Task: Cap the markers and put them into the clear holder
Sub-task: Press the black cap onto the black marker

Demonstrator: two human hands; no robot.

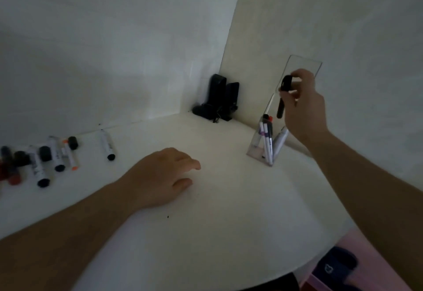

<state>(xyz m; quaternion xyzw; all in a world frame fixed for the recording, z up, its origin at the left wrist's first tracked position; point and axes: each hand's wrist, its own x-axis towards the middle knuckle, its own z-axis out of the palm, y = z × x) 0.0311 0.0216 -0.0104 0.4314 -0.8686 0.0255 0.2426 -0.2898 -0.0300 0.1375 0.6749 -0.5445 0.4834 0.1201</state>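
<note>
My right hand (302, 105) is shut on a black-capped marker (283, 95), held upright just above the opening of the clear holder (304, 64) at the right, against the wall. Several capped markers (266, 139) stand inside the holder. My left hand (164, 174) rests palm down on the white table with fingers loosely apart, holding nothing. At the far left lie several markers and loose caps (43, 160), black, orange and red. One white marker with a black cap (107, 145) lies apart from that group.
A black device with cables (220, 98) stands in the corner where the two walls meet. The white table's (217, 210) rounded edge runs along the lower right. Beyond it, pink flooring and a dark slipper (336, 265) show.
</note>
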